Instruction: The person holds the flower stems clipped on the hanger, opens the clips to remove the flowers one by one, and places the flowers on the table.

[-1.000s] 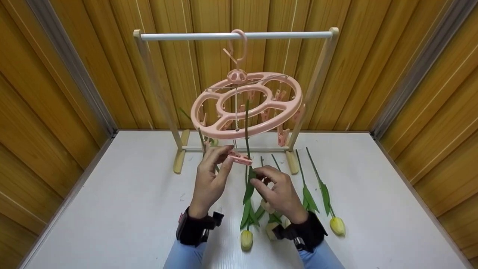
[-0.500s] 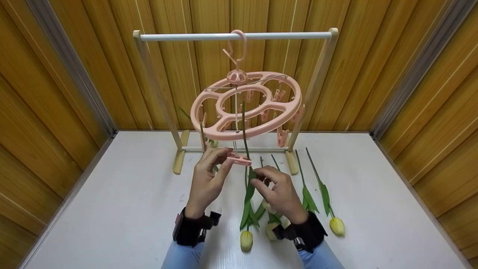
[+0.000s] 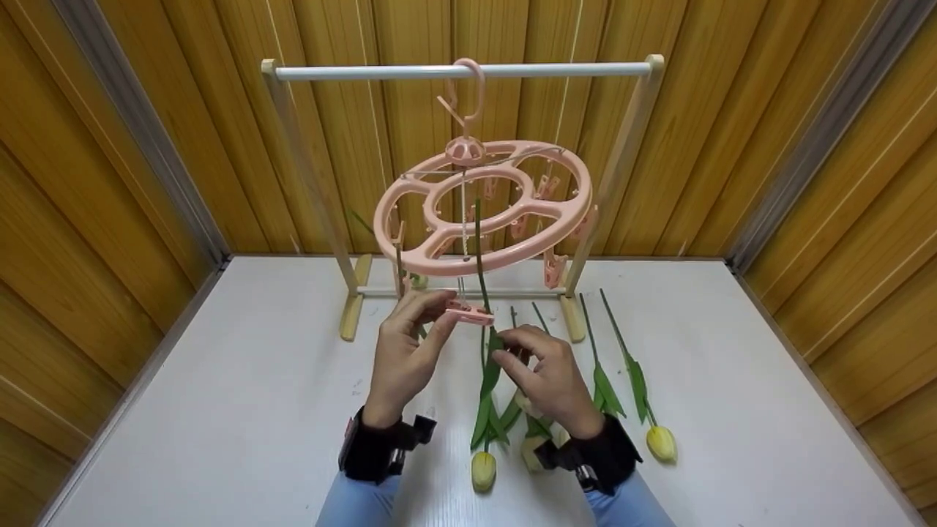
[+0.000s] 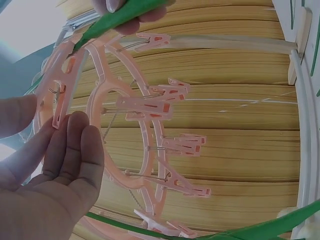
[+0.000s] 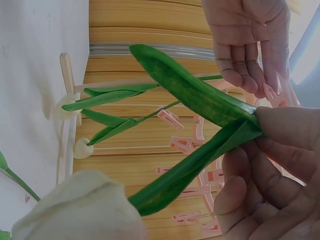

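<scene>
Finger and thumb of my left hand [image 3: 410,359] pinch the handle end of a pink clothespin [image 3: 471,315], which hangs by a cord from the round pink hanger [image 3: 432,262]. My right hand [image 3: 549,377] pinches a white tulip [image 5: 80,210] at the base of its green leaves. Its bare stem [image 3: 480,249] points up past the clothespin's tip and in front of the ring. In the left wrist view the clothespin [image 4: 62,95] meets the stem just above the leaf [image 4: 117,21]; whether its jaws enclose the stem I cannot tell. The bloom hangs downward.
A white bar [image 3: 351,72] on a wooden stand carries the hanger. Several other clothespins [image 4: 185,145] dangle from it. Two white tulips [image 5: 83,148] hang upside down at its left side. A yellow tulip [image 3: 661,443] lies on the white table [image 3: 219,410], with several others near the right hand.
The stem's upper end has tilted slightly left. My left hand and the clothespin have shifted a little left, and the grips stay the same.
</scene>
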Motion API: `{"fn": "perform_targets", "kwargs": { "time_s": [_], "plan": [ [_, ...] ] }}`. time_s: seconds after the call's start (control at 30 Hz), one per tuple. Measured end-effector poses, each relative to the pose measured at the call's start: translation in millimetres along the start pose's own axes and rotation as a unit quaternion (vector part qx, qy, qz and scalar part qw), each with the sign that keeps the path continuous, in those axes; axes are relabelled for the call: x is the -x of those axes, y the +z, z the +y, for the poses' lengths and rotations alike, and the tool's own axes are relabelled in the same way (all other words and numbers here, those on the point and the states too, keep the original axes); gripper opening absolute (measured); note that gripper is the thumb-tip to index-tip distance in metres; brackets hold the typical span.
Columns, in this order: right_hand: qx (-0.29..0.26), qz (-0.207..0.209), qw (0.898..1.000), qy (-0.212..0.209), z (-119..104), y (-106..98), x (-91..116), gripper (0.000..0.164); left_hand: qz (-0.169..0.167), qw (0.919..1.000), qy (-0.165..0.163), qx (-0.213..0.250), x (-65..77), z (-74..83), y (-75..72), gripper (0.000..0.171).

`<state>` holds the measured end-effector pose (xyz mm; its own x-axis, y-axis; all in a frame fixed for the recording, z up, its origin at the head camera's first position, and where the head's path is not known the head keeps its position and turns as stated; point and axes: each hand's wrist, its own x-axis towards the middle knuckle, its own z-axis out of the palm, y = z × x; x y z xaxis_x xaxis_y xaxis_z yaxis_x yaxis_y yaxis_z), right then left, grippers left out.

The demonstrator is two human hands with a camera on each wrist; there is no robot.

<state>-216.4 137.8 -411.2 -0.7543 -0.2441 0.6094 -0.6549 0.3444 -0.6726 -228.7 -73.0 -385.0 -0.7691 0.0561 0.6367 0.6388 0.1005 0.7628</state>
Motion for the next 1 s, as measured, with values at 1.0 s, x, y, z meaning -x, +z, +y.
{"fn": "perform_targets", "kwargs": {
  "time_s": [1.0],
  "plan": [
    [-0.002, 0.01, 1.0, 0.004, 0.3, 0.2, -0.1, 0.013, 0.022, 0.9993, -0.003, 0.029, 2.0, 0.7, 6.3, 0.024]
  ]
}}
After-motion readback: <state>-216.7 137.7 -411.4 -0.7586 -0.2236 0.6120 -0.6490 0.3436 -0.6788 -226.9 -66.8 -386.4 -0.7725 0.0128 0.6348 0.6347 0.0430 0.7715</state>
